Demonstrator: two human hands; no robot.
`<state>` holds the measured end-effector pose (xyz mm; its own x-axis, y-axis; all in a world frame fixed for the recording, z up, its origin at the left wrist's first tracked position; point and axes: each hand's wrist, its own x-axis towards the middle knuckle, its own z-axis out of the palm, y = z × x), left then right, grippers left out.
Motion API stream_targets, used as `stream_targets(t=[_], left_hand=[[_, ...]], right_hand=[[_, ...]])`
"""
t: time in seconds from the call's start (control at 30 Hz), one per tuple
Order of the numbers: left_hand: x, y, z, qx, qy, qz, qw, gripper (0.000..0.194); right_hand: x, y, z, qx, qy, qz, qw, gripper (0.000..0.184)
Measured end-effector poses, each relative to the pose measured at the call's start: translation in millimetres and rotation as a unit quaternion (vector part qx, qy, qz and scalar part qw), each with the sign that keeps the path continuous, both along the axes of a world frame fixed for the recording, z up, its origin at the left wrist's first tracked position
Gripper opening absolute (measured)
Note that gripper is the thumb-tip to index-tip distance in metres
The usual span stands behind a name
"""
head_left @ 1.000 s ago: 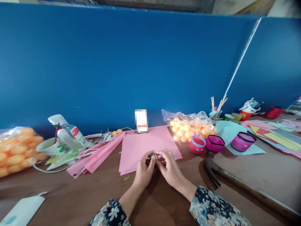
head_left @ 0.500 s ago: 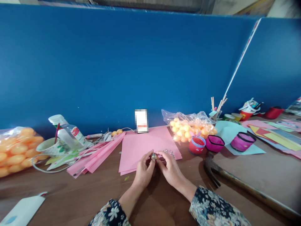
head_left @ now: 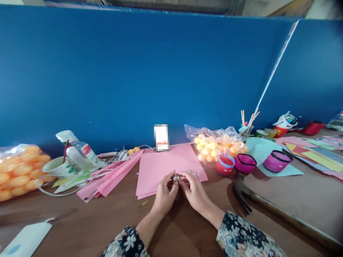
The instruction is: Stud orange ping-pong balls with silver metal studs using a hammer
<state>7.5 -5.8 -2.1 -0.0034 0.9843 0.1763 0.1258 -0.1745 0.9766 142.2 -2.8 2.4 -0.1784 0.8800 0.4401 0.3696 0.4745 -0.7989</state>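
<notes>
My left hand (head_left: 164, 194) and my right hand (head_left: 194, 191) meet fingertip to fingertip over the near edge of a stack of pink paper sheets (head_left: 163, 162). Both pinch one small round shiny object (head_left: 175, 177) between their fingers; I cannot make out what it is. A few small clear bits (head_left: 193, 174) lie on the pink paper just beyond my right hand. Both forearms wear dark floral sleeves and rest low over the brown table (head_left: 80, 221).
A claw hammer (head_left: 242, 196) lies right of my right hand. Red and magenta paper cups (head_left: 244, 163) and a bag of orange balls (head_left: 218, 146) stand behind it. On the left are pink paper strips (head_left: 112, 175), a tilted bottle (head_left: 77, 151), a mug (head_left: 57, 166), another ball bag (head_left: 18, 171).
</notes>
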Motion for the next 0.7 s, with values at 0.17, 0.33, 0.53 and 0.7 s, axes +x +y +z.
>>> stream_targets(t=[0.17, 0.33, 0.53, 0.7], left_hand=[[0.4, 0.0, 2.0, -0.002, -0.007, -0.002, 1.0, 0.042], [1.0, 0.9, 0.0, -0.004, -0.014, -0.003, 1.0, 0.041], [1.5, 2.1, -3.8, -0.01, -0.039, -0.008, 0.999, 0.041], [1.8, 1.0, -1.1, -0.015, -0.039, -0.008, 0.999, 0.042]], right_hand=[[0.3, 0.5, 0.4, 0.008, -0.001, -0.006, 1.0, 0.023], [0.8, 0.7, 0.2, 0.016, -0.008, -0.014, 1.0, 0.025], [1.5, 1.4, -0.3, 0.021, -0.01, -0.018, 1.0, 0.026], [1.3, 1.7, 0.9, 0.019, -0.012, -0.017, 1.0, 0.026]])
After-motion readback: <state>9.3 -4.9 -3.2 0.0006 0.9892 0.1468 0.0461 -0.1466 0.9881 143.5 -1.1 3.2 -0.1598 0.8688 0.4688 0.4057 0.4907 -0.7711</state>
